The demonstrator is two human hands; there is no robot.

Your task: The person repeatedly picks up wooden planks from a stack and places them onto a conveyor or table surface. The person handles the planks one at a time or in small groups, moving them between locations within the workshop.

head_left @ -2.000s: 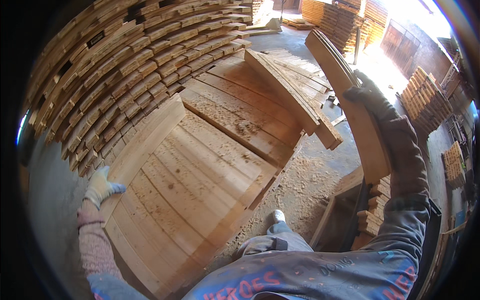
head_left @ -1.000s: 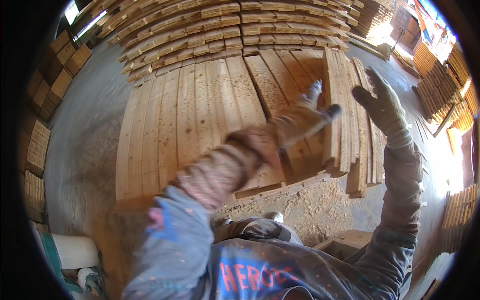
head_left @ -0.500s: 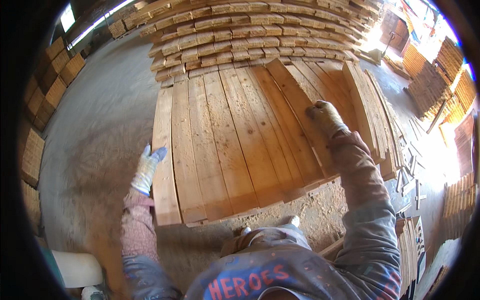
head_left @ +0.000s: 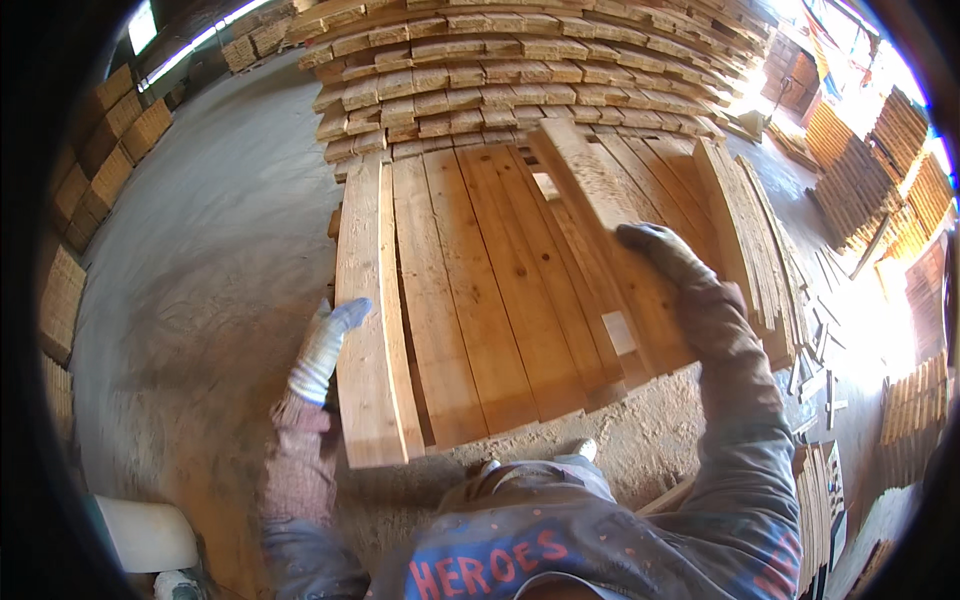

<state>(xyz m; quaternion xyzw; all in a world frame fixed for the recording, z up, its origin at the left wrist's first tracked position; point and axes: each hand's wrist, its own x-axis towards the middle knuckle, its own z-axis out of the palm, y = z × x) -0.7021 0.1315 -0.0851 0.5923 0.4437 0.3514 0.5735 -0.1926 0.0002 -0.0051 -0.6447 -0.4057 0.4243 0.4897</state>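
Note:
My left hand (head_left: pixel 330 345), in a pale glove with bluish fingertips, grips the outer edge of the leftmost wooden board (head_left: pixel 362 330). Its thumb lies over the top, and the fingers below are hidden. That board sits raised above its neighbours, its right side face showing. My right hand (head_left: pixel 662 252), in a dirty glove, is closed on another board (head_left: pixel 580 185), which stands tilted above the layer. Between my hands several planks (head_left: pixel 500 290) lie side by side, lengthwise away from me. A gap beside the tilted board shows a pale patch (head_left: pixel 620 333) below.
Behind the layer rises a tall stack of boards (head_left: pixel 480 80). More boards (head_left: pixel 745 240) stand on edge at the right. Offcuts (head_left: pixel 825 365) litter the floor there, with timber stacks (head_left: pixel 870 165) beyond. Sawdust (head_left: pixel 650 410) covers the floor by my feet. A whitish rounded object (head_left: pixel 150 535) is at lower left.
The leftmost board has shifted right and come up with my left hand. The planks between have moved closer together, and a gap has opened left of the board under my right hand.

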